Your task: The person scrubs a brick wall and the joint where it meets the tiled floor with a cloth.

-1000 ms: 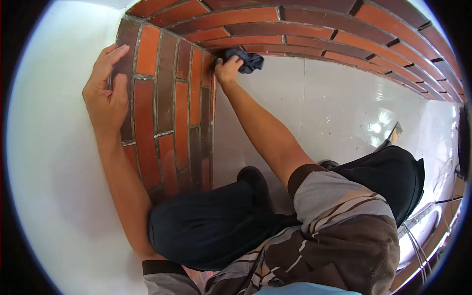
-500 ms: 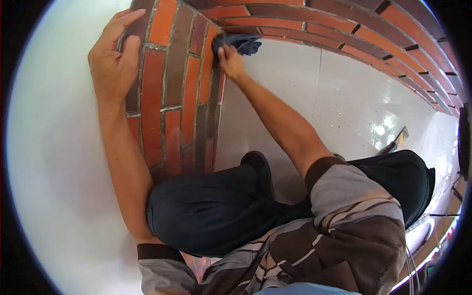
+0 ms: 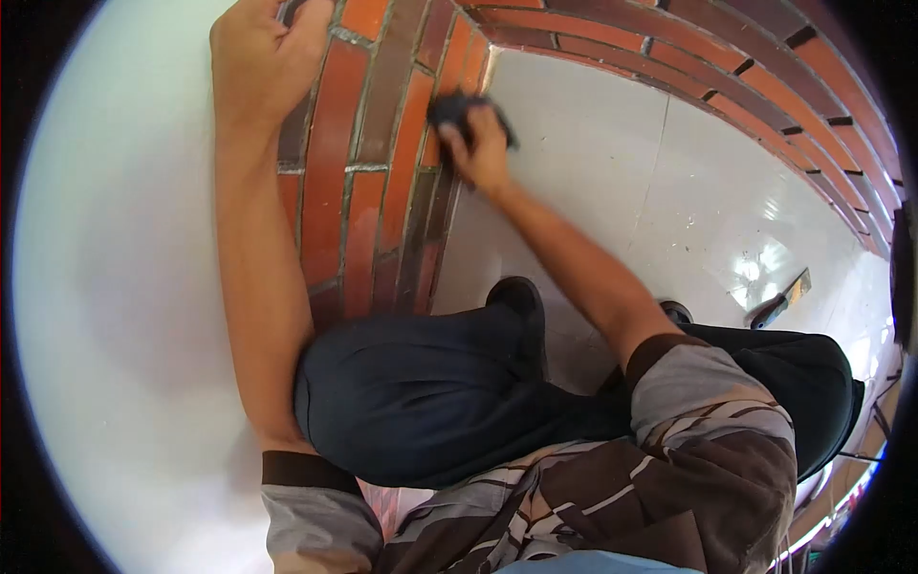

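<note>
My right hand (image 3: 481, 151) is closed on a dark cloth (image 3: 457, 107), blurred by motion. The cloth is against the lower brick courses, just above the floor near the corner. My left hand (image 3: 268, 53) rests at the upper edge of the brick wall (image 3: 335, 177), beside the white surface. Its thumb stands apart from the index finger with nothing visible between them. The top of the frame cuts off the other fingertips.
A second brick wall (image 3: 612, 48) meets the first at the corner. On the light tiled floor (image 3: 583, 153) lie small crumbs and a putty knife (image 3: 781, 298) at the right. My bent knees and dark shoe (image 3: 518, 304) are close to the wall. Cables show at the far right.
My right hand has drawn the cloth out of the corner, along the base of the wall towards me. The view has shifted, and my left hand now sits higher, partly out of frame.
</note>
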`<act>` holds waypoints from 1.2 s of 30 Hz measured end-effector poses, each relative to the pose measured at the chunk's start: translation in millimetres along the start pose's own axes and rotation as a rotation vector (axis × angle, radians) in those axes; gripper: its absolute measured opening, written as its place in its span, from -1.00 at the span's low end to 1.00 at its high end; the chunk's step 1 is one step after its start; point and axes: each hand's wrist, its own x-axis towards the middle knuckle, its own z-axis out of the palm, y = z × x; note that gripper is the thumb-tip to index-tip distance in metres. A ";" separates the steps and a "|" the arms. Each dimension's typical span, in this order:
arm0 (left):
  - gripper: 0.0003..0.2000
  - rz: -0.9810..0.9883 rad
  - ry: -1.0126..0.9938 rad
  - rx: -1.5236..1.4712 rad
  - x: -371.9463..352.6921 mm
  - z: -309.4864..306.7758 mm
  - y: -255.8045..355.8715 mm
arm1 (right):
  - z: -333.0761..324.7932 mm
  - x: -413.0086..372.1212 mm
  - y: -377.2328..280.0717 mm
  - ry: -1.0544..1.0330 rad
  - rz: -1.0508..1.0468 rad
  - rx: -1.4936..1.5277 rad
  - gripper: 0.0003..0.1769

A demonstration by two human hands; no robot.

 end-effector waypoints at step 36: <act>-0.66 -0.299 0.044 0.073 -2.8 -3.9 19.4 | 25.4 52.3 -114.9 0.013 -0.203 0.139 -0.78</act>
